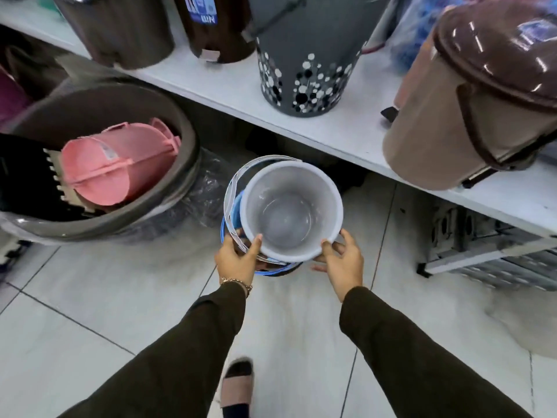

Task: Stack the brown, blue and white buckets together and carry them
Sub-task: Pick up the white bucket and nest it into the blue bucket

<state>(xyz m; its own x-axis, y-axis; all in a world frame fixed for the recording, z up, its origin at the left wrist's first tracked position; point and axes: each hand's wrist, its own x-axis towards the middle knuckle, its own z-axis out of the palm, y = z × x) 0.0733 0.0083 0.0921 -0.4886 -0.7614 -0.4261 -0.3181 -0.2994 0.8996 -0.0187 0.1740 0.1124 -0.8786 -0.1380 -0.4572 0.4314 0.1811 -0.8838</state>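
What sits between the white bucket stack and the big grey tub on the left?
In the head view, crinkled clear plastic wrap over something dark fills the gap between the white bucket and the grey tub; the floor tiles show just in front.

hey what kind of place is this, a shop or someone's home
Most likely a shop selling plastic housewares: a long white shelf lined with bins, one dark bin with a retail label, and a big tub still wrapped in plastic.
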